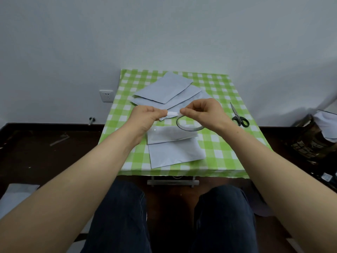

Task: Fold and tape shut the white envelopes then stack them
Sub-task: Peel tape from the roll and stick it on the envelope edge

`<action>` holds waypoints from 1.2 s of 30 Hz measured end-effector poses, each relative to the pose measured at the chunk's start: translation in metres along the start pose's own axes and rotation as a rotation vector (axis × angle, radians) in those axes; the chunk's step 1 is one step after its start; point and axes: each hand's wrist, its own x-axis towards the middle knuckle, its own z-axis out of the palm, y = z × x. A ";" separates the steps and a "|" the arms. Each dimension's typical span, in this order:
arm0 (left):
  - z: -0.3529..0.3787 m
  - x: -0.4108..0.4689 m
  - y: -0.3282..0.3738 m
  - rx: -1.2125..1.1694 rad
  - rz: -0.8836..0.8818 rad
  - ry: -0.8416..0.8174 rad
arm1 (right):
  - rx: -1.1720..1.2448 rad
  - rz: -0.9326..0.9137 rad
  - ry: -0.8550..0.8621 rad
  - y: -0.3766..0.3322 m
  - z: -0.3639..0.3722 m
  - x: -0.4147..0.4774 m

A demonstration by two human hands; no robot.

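Count: at least five white envelopes on the desk point(228, 143), which has a green checked cloth. At least three overlap in a fanned far pile point(165, 87). Two lie near the front edge, the upper envelope point(169, 136) partly over the lower envelope point(176, 155). One clear tape roll point(189, 129), one pair of scissors point(240, 116), one short tape strip point(173, 113).

Surroundings: the scissors lie right of the hands, well apart, blades toward the wall. A wall outlet point(106, 95) is left of the desk and a patterned bag point(310, 139) is on the floor at right. Both hands hide the near edge of the far pile.

The strip is held above the desk, long axis left-right. The left hand point(145, 114) takes its left end in a pinching grip; the right hand point(204, 112) does the same at the right end. The roll is just below the right hand. Near envelopes: long axis roughly left-right.
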 end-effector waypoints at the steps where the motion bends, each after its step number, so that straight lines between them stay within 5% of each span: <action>1: -0.003 0.002 -0.003 0.000 -0.034 0.001 | 0.001 0.014 -0.014 0.004 -0.002 0.002; 9: -0.023 0.025 -0.024 0.008 -0.182 0.068 | -0.057 0.110 -0.067 0.025 -0.012 0.018; 15: -0.021 0.034 -0.050 0.058 -0.236 0.069 | -0.349 0.101 -0.009 0.048 -0.003 0.032; 36: -0.013 0.065 -0.097 0.320 -0.035 0.251 | -0.900 -0.160 0.133 0.074 0.030 0.055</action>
